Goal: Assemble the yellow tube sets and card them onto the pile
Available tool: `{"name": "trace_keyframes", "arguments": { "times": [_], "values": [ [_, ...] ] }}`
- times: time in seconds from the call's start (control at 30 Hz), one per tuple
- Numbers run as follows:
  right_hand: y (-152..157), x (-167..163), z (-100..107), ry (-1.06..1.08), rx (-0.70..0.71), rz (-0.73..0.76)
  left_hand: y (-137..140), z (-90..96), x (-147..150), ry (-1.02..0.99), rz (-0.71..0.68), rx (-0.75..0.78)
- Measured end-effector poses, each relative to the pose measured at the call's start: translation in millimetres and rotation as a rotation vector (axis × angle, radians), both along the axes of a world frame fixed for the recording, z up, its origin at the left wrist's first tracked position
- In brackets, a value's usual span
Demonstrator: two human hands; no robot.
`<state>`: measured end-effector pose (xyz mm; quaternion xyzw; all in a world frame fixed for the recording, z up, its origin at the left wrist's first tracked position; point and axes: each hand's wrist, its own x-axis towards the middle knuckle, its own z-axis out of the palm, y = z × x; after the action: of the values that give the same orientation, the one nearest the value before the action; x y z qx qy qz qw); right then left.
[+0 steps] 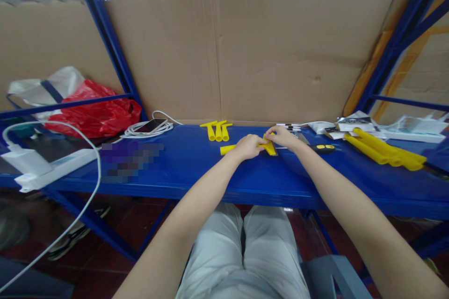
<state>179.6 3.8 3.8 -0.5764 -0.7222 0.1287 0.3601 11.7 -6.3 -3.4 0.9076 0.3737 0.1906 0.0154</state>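
Observation:
On the blue table, a yellow T-shaped scraper [270, 148] lies with its tubular handle pointing left and a dark thin edge at its head. My left hand [249, 146] is closed around the handle near the head. With fingers pinched, my right hand [279, 136] holds the scraper's head; any small part between the fingertips is too small to make out. Just right of that hand is a screwdriver [323, 148] with a black and yellow grip. Behind my hands stand several yellow T-shaped pieces [219, 131] side by side, their round handle ends toward me.
Yellow tubes [389, 149] and small packets [354, 124] occupy the right side. Leftward are a coiled white cable [149, 130], a red plastic bag [94, 110] and a white power strip [58, 168]. A cardboard panel [263, 56] closes off the back, between blue posts [108, 42].

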Motion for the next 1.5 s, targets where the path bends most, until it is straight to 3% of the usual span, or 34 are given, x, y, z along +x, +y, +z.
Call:
{"name": "trace_keyframes", "arguments": {
  "times": [0.53,1.5],
  "values": [
    [-1.0,0.0,1.4,-0.036,0.008,-0.014,-0.2,-0.7,0.0,-0.022,0.007,-0.015],
    [2.3,-1.9,-5.3,0.323,-0.080,-0.080,-1.4,1.7,-0.3,-0.028,-0.008,-0.001]
  ]
}}
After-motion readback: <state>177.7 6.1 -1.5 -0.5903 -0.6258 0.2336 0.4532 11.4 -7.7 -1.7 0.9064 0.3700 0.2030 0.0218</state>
